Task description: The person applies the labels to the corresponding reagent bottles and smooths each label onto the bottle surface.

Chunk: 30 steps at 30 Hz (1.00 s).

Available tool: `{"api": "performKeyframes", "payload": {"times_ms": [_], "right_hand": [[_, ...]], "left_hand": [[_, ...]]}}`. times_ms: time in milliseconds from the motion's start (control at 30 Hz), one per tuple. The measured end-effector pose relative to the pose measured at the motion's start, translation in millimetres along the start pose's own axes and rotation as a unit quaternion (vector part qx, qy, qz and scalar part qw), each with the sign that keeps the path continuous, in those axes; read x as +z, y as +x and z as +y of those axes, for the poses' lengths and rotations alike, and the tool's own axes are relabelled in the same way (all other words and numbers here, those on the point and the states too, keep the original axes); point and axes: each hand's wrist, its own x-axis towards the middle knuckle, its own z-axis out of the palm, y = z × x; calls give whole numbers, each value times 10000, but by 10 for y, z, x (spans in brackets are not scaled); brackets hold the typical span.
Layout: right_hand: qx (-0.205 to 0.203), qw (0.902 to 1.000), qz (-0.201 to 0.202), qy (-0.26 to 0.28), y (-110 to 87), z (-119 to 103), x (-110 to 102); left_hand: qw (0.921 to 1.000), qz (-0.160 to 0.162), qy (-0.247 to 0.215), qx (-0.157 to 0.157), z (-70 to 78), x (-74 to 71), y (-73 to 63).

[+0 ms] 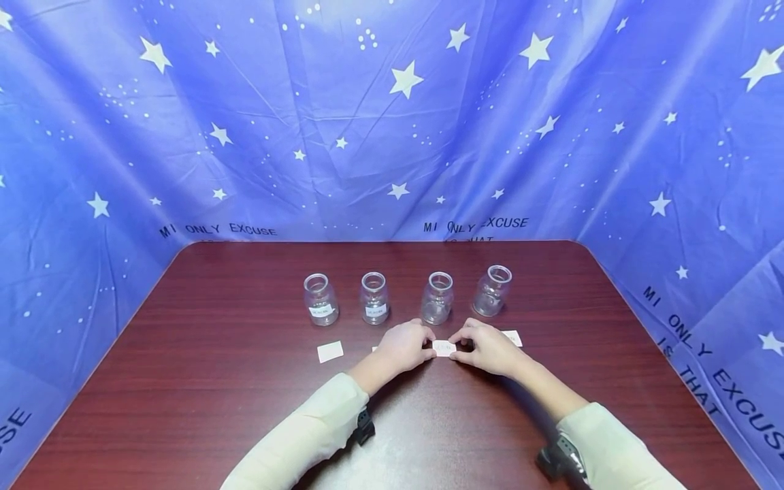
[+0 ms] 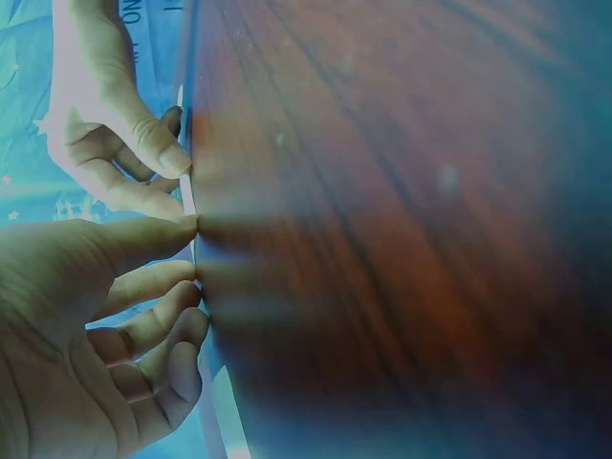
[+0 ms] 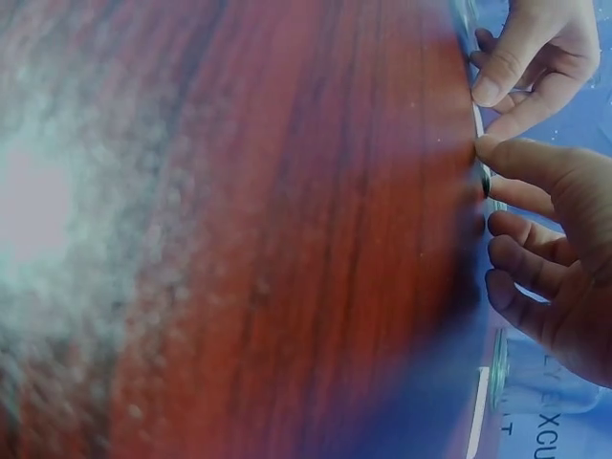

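A small white paper label (image 1: 444,348) with faint writing lies low at the table, in front of the third glass jar (image 1: 437,303). My left hand (image 1: 401,346) pinches its left edge with thumb and forefinger. At the right edge, my right hand (image 1: 490,347) holds it the same way. Both wrist views show the label edge-on as a thin white strip, with the fingertips of both hands meeting along it. The other fingers of each hand are bent beside the tabletop.
Two jars on the left, the first (image 1: 320,296) and second (image 1: 375,296), carry white labels. A fourth jar (image 1: 492,292) stands at the right. One white slip (image 1: 331,352) lies at the left; other slips (image 1: 511,337) are partly hidden by the hands. A starry blue curtain (image 1: 343,102) surrounds the table.
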Motion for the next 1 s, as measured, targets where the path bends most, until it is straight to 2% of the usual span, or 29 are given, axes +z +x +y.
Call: {"api": "performKeyframes", "payload": {"times_ms": [233, 367, 500, 600, 767, 1000], "right_hand": [[81, 9998, 112, 150, 0, 6, 8], [183, 9991, 158, 360, -6, 16, 20], [189, 9979, 355, 511, -12, 24, 34], [158, 9967, 533, 589, -12, 27, 34], [103, 9942, 757, 761, -25, 33, 26], [167, 9920, 833, 935, -28, 1, 5]], "left_hand": [[10000, -10, 62, -37, 0, 3, 15], [9999, -60, -65, -139, -5, 7, 17], [9991, -52, -367, -230, -22, -13, 7], [9967, 9, -767, -254, -40, -45, -4], [9875, -16, -1548, -287, -85, -61, 0], [9683, -122, -2470, -344, -117, -61, -22]]}}
